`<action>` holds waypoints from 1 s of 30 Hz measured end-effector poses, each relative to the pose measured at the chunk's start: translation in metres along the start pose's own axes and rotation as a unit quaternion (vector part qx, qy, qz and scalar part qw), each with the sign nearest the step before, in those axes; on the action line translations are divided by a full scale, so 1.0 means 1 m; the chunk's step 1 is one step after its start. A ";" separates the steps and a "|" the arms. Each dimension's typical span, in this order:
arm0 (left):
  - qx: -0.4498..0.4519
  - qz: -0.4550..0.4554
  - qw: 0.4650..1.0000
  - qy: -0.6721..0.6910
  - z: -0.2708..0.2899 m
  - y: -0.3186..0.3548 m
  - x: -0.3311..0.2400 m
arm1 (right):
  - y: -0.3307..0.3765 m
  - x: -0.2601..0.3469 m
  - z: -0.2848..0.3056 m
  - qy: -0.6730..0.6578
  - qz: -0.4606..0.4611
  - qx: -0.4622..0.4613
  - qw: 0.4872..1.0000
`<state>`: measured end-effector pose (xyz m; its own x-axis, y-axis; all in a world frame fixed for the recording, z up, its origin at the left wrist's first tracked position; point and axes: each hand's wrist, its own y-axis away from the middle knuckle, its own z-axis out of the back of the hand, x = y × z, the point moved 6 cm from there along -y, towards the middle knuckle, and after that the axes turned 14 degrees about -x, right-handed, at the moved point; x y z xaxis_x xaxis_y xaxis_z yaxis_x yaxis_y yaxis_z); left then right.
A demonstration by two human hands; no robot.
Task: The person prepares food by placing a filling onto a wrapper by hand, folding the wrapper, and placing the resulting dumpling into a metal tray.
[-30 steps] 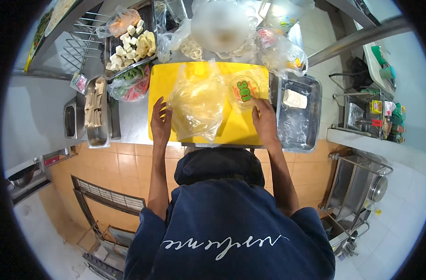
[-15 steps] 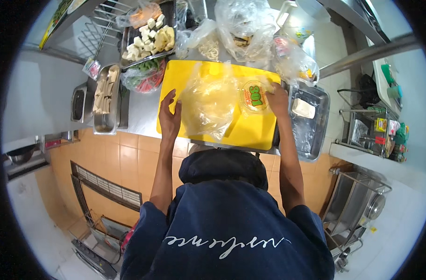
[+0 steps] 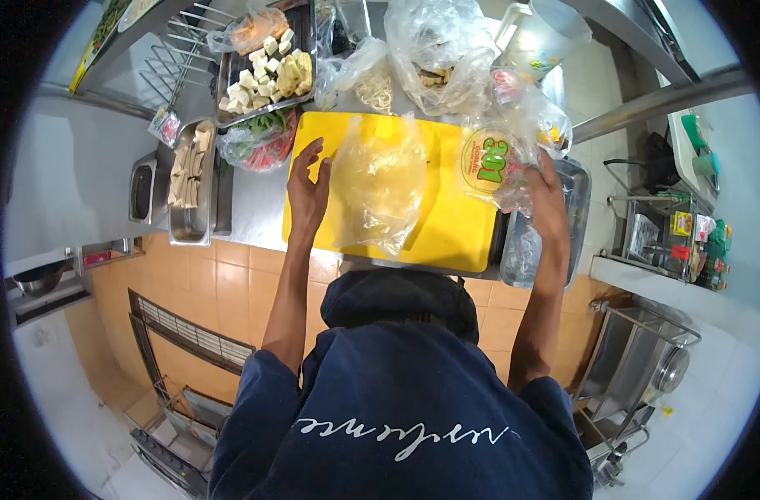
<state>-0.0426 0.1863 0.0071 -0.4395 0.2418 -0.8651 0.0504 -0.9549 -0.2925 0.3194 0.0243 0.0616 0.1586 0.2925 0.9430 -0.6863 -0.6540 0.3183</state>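
A clear plastic bag (image 3: 387, 187) lies on the yellow cutting board (image 3: 457, 242) in front of me. My left hand (image 3: 311, 179) hovers by the board's left edge, thumb and fingers apart, holding nothing. To the right, my right hand (image 3: 547, 196) grips another clear plastic bag (image 3: 486, 158) with a round green and red print. This bag hangs over the board's right edge and partly over a metal tray (image 3: 578, 187). My hand and the bag cover much of the tray's middle.
At the far left stands a tray of white cubes and yellowish pieces (image 3: 267, 79). A metal pan (image 3: 190, 179) holds beige folded pieces. Behind the board are a bag of pale noodles (image 3: 373, 87), a large plastic bag (image 3: 438, 50) and a white container (image 3: 551, 33). A metal rail (image 3: 655, 104) crosses at right.
My right hand has moved right with the printed bag, from above the board to over the tray. The white block in the tray is now hidden. My left hand has barely shifted.
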 end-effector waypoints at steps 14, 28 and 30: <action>0.091 -0.098 0.983 0.127 -0.126 -0.104 -0.076 | -0.064 0.123 -0.142 0.098 0.509 -0.120 0.847; 0.191 0.015 0.959 0.210 -0.107 -0.094 -0.069 | -0.152 0.033 -0.216 0.542 0.366 0.131 0.745; 0.204 0.022 0.959 0.195 -0.096 -0.087 -0.071 | -0.145 0.039 -0.202 0.504 0.360 0.152 0.770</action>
<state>0.0703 0.2684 0.0551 -0.0712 0.1695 -0.9830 -0.3284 -0.9345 -0.1373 0.2814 0.2717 0.0328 -0.9220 0.0704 0.3808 -0.1164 -0.9882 -0.0991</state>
